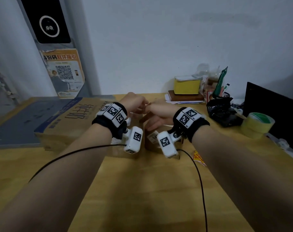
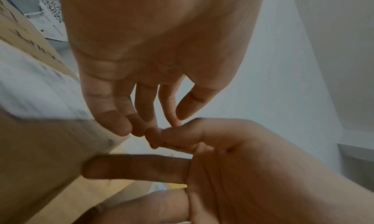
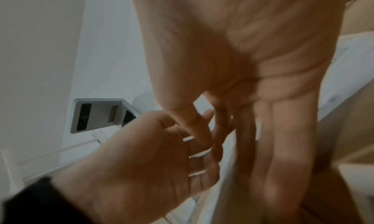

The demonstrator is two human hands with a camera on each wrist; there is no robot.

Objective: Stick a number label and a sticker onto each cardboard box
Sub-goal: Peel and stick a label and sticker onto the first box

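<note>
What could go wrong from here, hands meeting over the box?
1. Left hand and right hand meet fingertip to fingertip; whatever is between them is too small to see, and a peeled label could fold or cling to skin.
2. The black cable runs beside the red-and-yellow sticker on the table; a forearm move might drag it.

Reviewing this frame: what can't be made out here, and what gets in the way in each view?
- Whether the left hand and right hand pinch anything: fingertips meet, both wrist views blurred.
- The small box, head view: mostly hidden behind the wrist cameras and hands.
- Its white label, head view: digits partly covered by the right wrist camera.
- The red-yellow sticker, head view: partly behind the right forearm, print too small.
</note>
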